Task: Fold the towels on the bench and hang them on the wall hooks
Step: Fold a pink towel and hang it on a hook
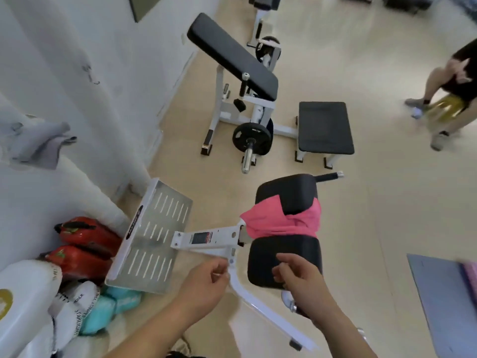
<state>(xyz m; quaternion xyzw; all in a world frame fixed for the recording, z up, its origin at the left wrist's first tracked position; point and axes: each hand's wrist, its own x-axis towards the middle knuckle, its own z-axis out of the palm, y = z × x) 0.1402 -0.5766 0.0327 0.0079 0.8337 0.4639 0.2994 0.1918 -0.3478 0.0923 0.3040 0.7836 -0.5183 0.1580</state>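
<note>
A pink towel [281, 223] lies crumpled across the gap between the two black pads of the bench [284, 262] in front of me. A grey towel [38, 143] hangs on the white wall at the left. A bare wall hook [90, 73] shows higher up on that wall. My left hand [206, 280] hovers over the bench's white frame, fingers loosely curled, holding nothing. My right hand [296, 275] hovers over the near black pad, fingers apart, empty. Both hands are short of the pink towel.
A metal footplate [154, 239] juts out left of the bench. Red bags [87, 244], white and teal bundles lie by the wall. A weight machine [245, 99] and a black stool [325, 127] stand beyond. A person [449, 81] sits at the right. A mat [449, 301] lies at the lower right.
</note>
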